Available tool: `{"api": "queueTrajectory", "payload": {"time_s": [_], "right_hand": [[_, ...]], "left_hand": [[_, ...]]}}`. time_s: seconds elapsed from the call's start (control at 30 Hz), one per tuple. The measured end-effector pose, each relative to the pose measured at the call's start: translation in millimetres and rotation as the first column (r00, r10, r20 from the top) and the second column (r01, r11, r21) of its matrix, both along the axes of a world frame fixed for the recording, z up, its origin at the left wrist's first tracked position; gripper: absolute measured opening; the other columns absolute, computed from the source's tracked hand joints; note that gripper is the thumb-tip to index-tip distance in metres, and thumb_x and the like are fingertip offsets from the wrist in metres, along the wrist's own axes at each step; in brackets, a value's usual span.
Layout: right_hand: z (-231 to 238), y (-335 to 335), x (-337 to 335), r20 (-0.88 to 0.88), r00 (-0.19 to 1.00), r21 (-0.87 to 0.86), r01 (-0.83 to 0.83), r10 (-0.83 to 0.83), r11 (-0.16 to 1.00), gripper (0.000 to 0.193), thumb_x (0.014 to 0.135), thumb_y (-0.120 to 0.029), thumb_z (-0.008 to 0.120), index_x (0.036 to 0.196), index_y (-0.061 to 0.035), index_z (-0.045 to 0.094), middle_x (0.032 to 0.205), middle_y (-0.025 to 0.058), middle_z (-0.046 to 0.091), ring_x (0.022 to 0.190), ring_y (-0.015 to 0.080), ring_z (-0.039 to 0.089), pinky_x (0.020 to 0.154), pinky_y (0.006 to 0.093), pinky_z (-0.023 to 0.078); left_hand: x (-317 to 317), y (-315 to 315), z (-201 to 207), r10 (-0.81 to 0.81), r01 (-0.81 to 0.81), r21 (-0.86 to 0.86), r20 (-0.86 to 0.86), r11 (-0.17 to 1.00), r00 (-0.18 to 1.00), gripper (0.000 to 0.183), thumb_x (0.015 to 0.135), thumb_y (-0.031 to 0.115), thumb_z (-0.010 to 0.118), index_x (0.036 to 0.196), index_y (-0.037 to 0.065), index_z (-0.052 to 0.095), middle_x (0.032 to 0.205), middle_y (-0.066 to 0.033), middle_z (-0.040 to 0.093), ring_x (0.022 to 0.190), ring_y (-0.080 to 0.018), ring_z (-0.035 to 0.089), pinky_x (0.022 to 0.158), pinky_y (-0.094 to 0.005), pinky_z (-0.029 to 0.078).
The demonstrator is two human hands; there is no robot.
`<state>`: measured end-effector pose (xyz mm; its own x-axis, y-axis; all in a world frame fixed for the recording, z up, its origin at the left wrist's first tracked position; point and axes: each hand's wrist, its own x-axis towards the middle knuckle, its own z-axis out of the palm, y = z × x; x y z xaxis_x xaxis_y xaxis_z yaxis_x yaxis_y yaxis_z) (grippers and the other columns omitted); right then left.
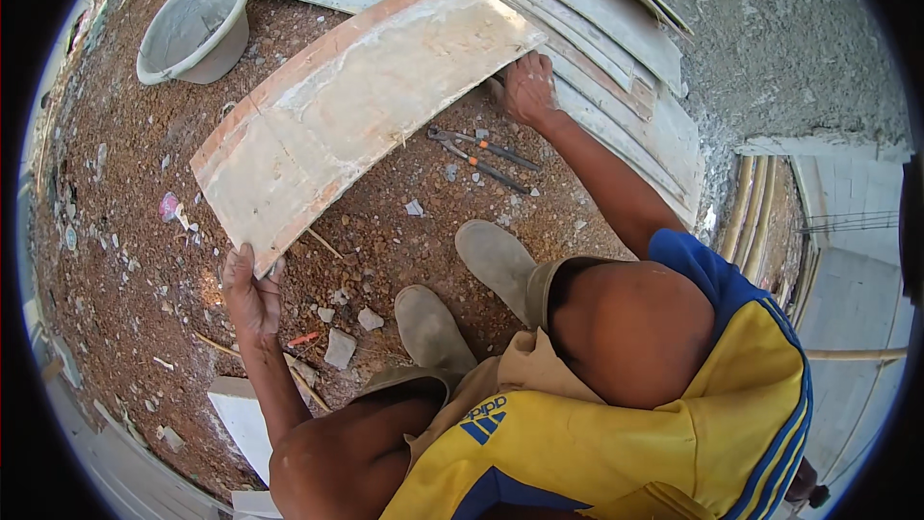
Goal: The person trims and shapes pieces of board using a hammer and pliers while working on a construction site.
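Note:
A long, worn board (356, 116), whitish with reddish-brown patches along one edge, is held between my two hands and slants from lower left to upper right. My left hand (252, 294) grips its near-left corner, thumb on top. At the far right corner my right hand (530, 89) is closed on the edge, its fingertips partly hidden under the board. On the dirt just below the board's right half lies a pair of pliers-like cutters (481, 156) with dark handles and orange bands.
Several stacked boards (616, 67) lean by a rough cement wall (770, 29) at the right. A white plastic basin (197, 29), smeared grey inside, stands at the far left. Stone chunks (340, 349) lie near my boots (433, 327). A white panel piece (241, 424) is at lower left.

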<state>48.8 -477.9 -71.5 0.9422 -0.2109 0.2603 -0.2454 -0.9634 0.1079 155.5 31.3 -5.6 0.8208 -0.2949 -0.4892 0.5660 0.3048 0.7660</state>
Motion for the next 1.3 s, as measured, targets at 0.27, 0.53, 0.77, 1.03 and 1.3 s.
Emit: {"api": "queueTrajectory", "payload": {"time_s": [0.27,0.53,0.77,1.03,1.3], "right_hand": [[20,-16,74,-0.227,0.949,0.331,0.285,-0.217,0.900,0.052,0.086,-0.031,0.069,0.123,0.0002,0.051,0.120,0.0259,0.058,0.110,0.0429,0.060,0.092,0.0530,0.049],[47,-16,73,-0.481,0.874,0.867,0.486,-0.068,0.114,0.029,0.085,-0.019,0.073,0.099,0.0034,0.060,0.067,0.0032,0.058,0.049,0.0119,0.053,0.044,0.0270,0.045],[74,8,-5,-0.449,0.891,0.890,0.452,-0.065,0.060,0.026,0.093,-0.025,0.068,0.110,-0.0071,0.060,0.064,0.0035,0.057,0.049,0.0117,0.053,0.042,0.0248,0.041],[126,-4,-29,-0.630,0.771,0.552,0.532,-0.097,0.642,0.021,0.077,-0.008,0.068,0.096,0.0007,0.065,0.069,0.0068,0.062,0.056,0.0140,0.055,0.052,0.0305,0.044],[140,70,-51,-0.359,0.882,0.925,0.380,0.306,-0.009,0.028,0.077,-0.004,0.068,0.104,0.0001,0.062,0.075,-0.0006,0.059,0.057,0.0063,0.051,0.052,0.0234,0.041]], "left_hand": [[-51,11,1,0.243,-0.243,0.000,-0.005,0.970,0.970,0.032,0.099,0.013,0.060,0.128,0.004,0.051,0.123,-0.0094,0.063,0.108,-0.0217,0.066,0.090,-0.0408,0.059],[-54,2,-12,0.156,-0.153,0.028,-0.180,0.988,0.971,0.048,0.097,0.028,0.063,0.133,-0.002,0.050,0.131,-0.0133,0.062,0.114,-0.0239,0.064,0.098,-0.0361,0.051],[-34,-10,-15,0.104,-0.189,-0.245,-0.323,0.951,0.941,0.051,0.100,0.025,0.057,0.139,-0.004,0.042,0.131,-0.0189,0.059,0.117,-0.0284,0.062,0.101,-0.0400,0.053],[-29,-8,-6,0.250,-0.303,-0.198,-0.253,0.932,0.935,0.055,0.098,0.025,0.061,0.138,-0.007,0.042,0.131,-0.0225,0.058,0.116,-0.0336,0.063,0.097,-0.0474,0.056],[-35,-28,-2,0.198,-0.230,-0.253,-0.146,0.940,0.969,0.055,0.098,0.016,0.062,0.142,-0.005,0.037,0.137,-0.0219,0.054,0.124,-0.0335,0.058,0.106,-0.0487,0.050]]}}
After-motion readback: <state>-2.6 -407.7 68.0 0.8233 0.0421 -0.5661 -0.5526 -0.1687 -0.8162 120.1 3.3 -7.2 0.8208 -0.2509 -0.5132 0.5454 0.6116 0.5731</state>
